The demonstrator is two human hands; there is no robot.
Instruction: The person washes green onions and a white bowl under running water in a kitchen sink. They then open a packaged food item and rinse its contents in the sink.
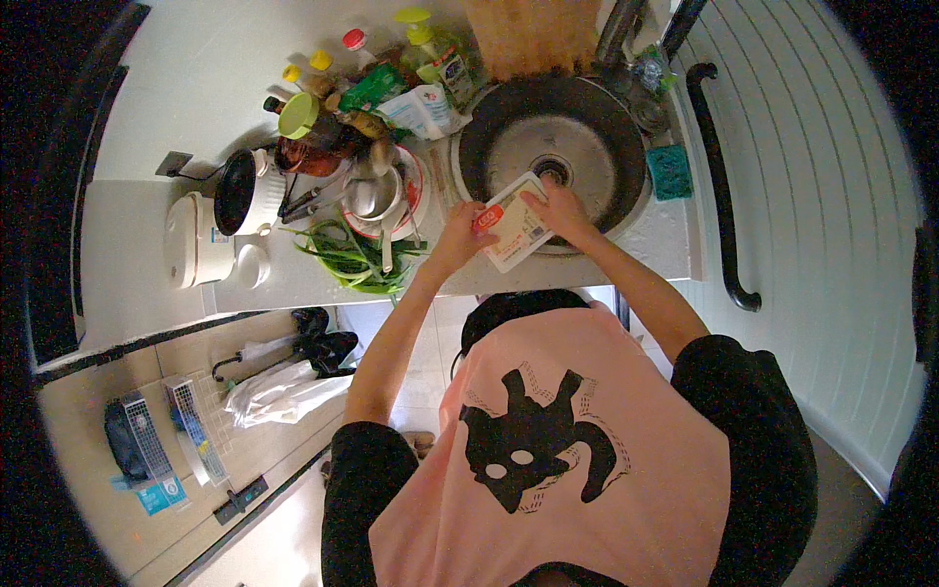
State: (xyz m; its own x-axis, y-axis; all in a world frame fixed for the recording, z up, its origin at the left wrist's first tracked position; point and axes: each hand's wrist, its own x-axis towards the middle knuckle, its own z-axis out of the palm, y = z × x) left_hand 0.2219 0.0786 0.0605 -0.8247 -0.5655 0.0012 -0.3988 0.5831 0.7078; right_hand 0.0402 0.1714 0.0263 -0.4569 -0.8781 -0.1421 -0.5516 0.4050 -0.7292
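Observation:
Both hands hold a flat, white-rimmed food package point(517, 224), tilted over the front left rim of the round metal sink point(616, 183). It has a pale printed top with a red label and writing. My left hand point(466, 235) grips its left edge, thumb on top. My right hand point(561, 209) grasps the upper right edge, close above the sink drain point(550, 169); some fingers are hidden behind the package. Left of my left hand, green scallions point(352, 257) lie in a green basket beside a small metal pot point(372, 194).
A dish soap pump bottle point(440, 62), sauce bottles and a white plastic packet point(418, 110) crowd the back wall. Behind the sink stands a wooden cutting board point(532, 37). A green scouring sponge point(669, 172) lies right of it. White kitchen appliances point(198, 242) stand at the left.

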